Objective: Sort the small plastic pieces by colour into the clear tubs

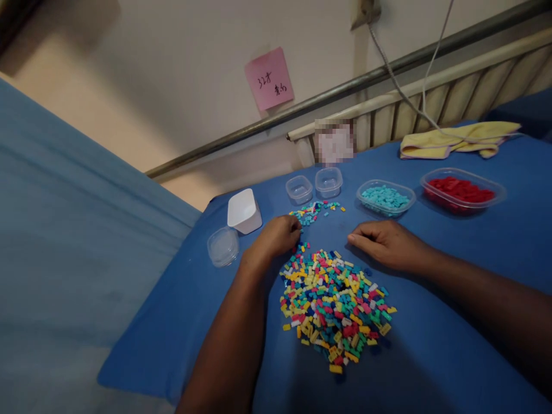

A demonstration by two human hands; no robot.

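Head view: beyond and left of the mixed brick pile stands a white tub. Nearer the pile, the left hand bends inward, fingers curled together; I cannot tell if they grip anything. Right of the pile, the right hand curls loosely, its grasp hidden. Beyond it, turquoise bricks and red bricks sit in separate containers, seemingly keeping colours apart.

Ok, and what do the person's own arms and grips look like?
The left arm and right arm are bare as far as they show: no sleeves, watch or bracelet. The left grip and right grip are ungloved hands; I can make out no rings.
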